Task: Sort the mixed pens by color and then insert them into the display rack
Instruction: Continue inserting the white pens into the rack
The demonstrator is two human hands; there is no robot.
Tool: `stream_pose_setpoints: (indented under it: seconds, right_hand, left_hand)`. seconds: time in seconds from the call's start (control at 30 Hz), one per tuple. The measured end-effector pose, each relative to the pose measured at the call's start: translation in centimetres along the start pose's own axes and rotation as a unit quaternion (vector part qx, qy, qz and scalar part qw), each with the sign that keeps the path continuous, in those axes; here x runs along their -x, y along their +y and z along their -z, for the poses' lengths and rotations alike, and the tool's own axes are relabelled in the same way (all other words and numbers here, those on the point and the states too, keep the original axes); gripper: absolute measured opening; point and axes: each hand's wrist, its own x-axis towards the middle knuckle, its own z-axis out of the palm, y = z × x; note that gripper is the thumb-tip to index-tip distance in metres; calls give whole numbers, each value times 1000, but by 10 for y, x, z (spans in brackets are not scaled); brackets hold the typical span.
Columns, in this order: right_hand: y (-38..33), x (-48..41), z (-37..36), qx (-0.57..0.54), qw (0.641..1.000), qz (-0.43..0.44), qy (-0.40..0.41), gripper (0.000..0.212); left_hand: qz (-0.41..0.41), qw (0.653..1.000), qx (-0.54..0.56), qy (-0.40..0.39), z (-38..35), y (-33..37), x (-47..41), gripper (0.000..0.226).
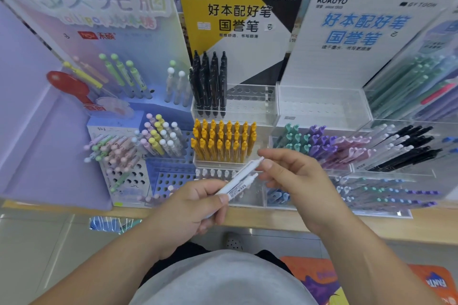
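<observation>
The clear tiered display rack stands on the shelf, with black pens in its top tier and yellow pens below them. In front of it, the left hand curls closed round the lower barrels of two white pens, which slant up to the right. The right hand, its fingers bent, pinches the upper pen's top end.

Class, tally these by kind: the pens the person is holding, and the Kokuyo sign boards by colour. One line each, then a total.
White pens, held: 2
Yellow-and-black Kokuyo board: 1
White Kokuyo board: 1
Total: 4
</observation>
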Motion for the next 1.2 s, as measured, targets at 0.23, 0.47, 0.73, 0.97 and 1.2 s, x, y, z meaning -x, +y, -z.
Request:
stream_pose_setpoints:
  seconds: [0.23,0.47,0.73,0.97,1.2]
  right_hand:
    - [6,5,-3,19,998,0,63,13]
    - [8,5,-4,-42,996,-21,76,4]
    - [6,3,2,-7,996,-9,93,16]
    - [13,6,-12,-68,990,11,121,8]
    - [-5,1,27,-84,974,96,187,10]
  left_hand:
    - [-23,987,-161,8,-10,1,-9,15]
    - [-35,976,-214,35,-15,5,-9,16]
    - [-51,972,-223,62,-8,0,-5,20]
    - [-53,968,-233,78,-6,-3,-4,28]
    - [14,963,-236,128,13,-20,-7,17]
